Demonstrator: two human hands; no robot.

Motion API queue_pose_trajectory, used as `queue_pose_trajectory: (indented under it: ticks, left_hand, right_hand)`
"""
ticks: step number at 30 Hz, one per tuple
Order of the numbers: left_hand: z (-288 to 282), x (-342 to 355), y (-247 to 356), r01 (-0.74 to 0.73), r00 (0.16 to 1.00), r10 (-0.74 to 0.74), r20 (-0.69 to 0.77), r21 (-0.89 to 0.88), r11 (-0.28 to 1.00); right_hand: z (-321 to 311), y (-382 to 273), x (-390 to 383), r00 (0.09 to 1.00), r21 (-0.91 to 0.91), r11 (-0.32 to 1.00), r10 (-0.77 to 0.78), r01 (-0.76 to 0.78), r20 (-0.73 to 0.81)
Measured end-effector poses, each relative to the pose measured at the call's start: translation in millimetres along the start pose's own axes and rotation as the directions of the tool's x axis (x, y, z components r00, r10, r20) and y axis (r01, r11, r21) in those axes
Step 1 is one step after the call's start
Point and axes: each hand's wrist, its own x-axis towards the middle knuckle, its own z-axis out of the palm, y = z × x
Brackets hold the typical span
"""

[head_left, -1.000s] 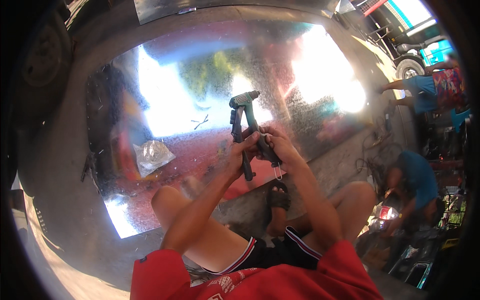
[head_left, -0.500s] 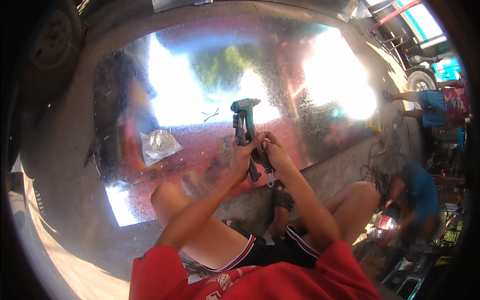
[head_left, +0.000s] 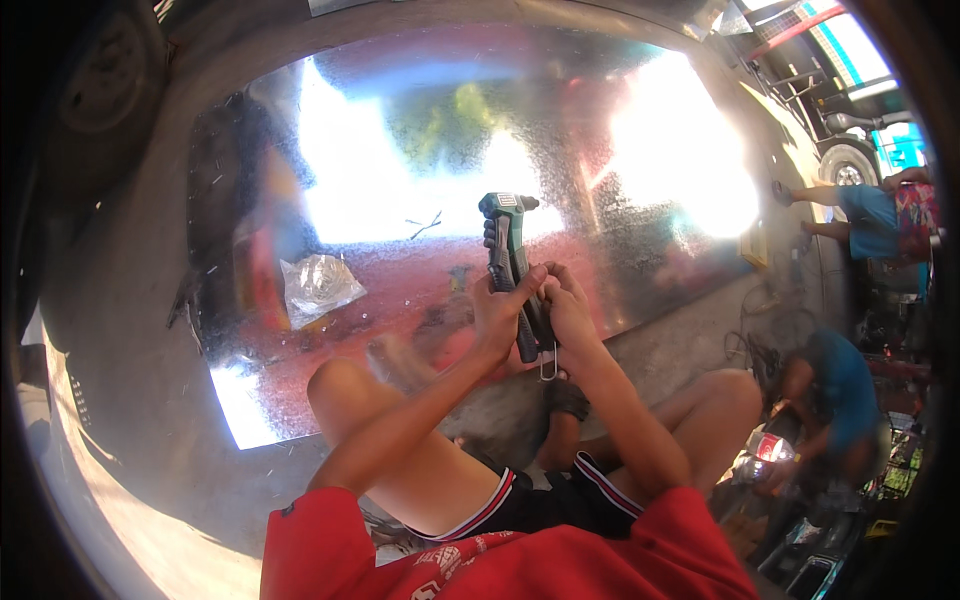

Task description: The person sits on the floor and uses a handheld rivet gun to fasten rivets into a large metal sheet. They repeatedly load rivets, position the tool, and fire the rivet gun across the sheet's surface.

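- Both hands are wrapped tight round the handles of a rivet gun [head_left: 513,270] at the centre of the frame: left hand [head_left: 497,315] on the left handle, right hand [head_left: 567,312] on the right.
- The tool stands upright, its green head poking above the fingers.
- Behind it lies a shiny metal sheet [head_left: 640,150], with a crumpled plastic bag [head_left: 318,285] at middle left.

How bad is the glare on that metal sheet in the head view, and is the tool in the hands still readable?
Head view: two blown-out white patches on the shiny metal sheet, upper middle and upper right; the hand riveter stays sharp and well lit between the left hand and right hand; the clear plastic bag is visible; fisheye bends the sheet's edges; the rim is dark and the people at right are soft.
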Motion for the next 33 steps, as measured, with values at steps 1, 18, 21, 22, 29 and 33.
queue_pose_trajectory:
  ticks: [1, 18, 21, 22, 29, 33]
  left_hand:
    - [-0.3, 6.7, 2.8, 0.053, 0.993, -0.042, 0.112, -0.097, 0.994]
    - [15.3, -8.9, 17.0, 0.060, 0.997, -0.051, 0.053, -0.187, 0.981]
    - [15.0, -11.1, 30.0, 0.155, 0.977, -0.109, 0.184, -0.254, 0.955]
    - [14.8, -14.1, 29.9, 0.095, 0.976, -0.038, 0.216, -0.259, 0.961]
    - [-4.7, -14.3, 7.5, -0.069, 0.995, 0.066, 0.073, 0.046, 0.997]
    - [-13.3, -6.7, 8.6, -0.088, 0.978, 0.107, 0.178, -0.110, 0.990]
  right_hand:
    - [-9.4, -8.9, 5.5, 0.998, -0.056, 0.997, 0.056, -0.056, -0.012]
    - [2.6, 5.8, 3.7, 0.997, 0.104, 0.994, -0.027, 0.034, -0.069]
    - [-16.3, -5.7, 17.8, 0.994, 0.177, 0.978, -0.108, 0.110, -0.023]
    - [-18.0, -4.2, 19.8, 0.991, 0.191, 0.975, -0.101, 0.116, -0.084]
    - [12.4, 39.0, -7.0, 0.990, 0.384, 0.914, 0.100, -0.133, 0.104]
    - [10.5, 28.7, -3.5, 0.999, 0.216, 0.976, -0.022, 0.016, 0.025]
